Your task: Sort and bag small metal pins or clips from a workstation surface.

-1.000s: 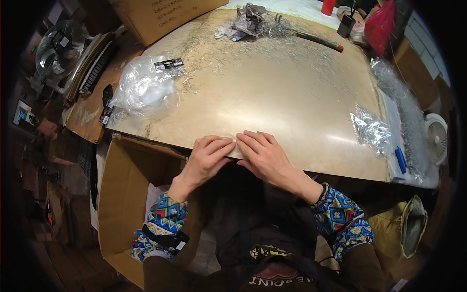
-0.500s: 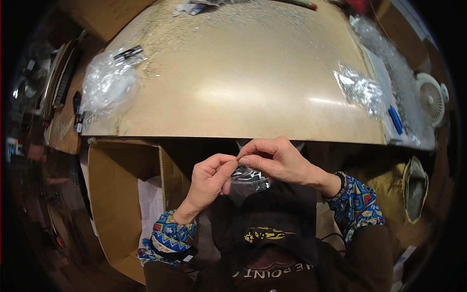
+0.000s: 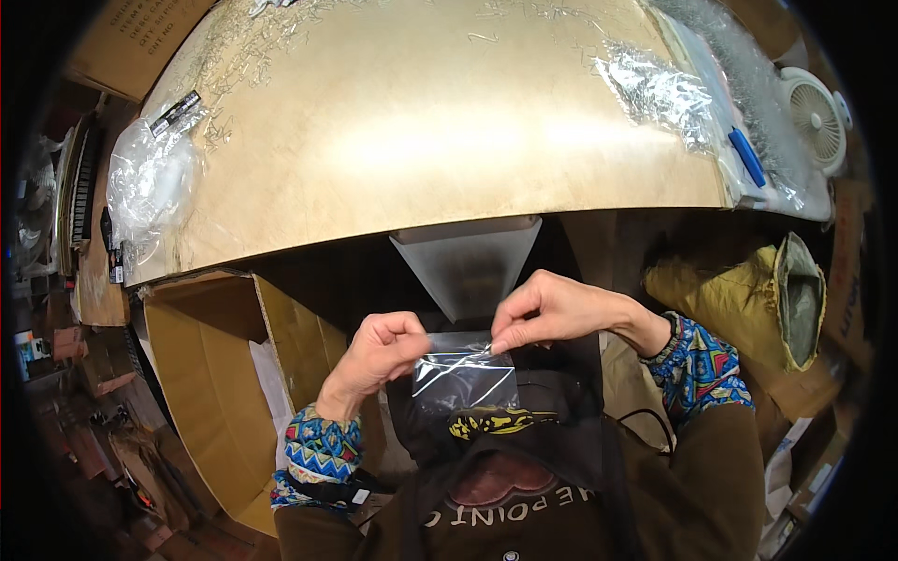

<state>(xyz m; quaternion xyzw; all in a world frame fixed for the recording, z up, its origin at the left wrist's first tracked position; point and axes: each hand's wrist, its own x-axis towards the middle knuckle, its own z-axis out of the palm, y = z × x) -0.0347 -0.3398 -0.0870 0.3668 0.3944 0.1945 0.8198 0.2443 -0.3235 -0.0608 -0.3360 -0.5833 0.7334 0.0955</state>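
1. the person's left hand pinches a small clear plastic bag at its top left corner, thumb against forefinger, the other fingers curled in.
2. the right hand pinches the same bag near its top right corner, thumb and forefinger pressed together; i can't make out how its other fingers sit.
3. the bag hangs between the two hands, in front of the dark apron, off the near edge of the table. it catches the light in bright streaks.
4. both forearms wear patterned sleeves, a left sleeve and a right sleeve.
5. near on the left, an open cardboard box stands below the table edge, with a white sheet inside.
6. crumpled clear plastic lies on the table's left end; small clear bits are strewn over its far left.
7. on the right i spot shiny clear packaging, a blue pen and a white fan, with a yellow sack nearer and lower.
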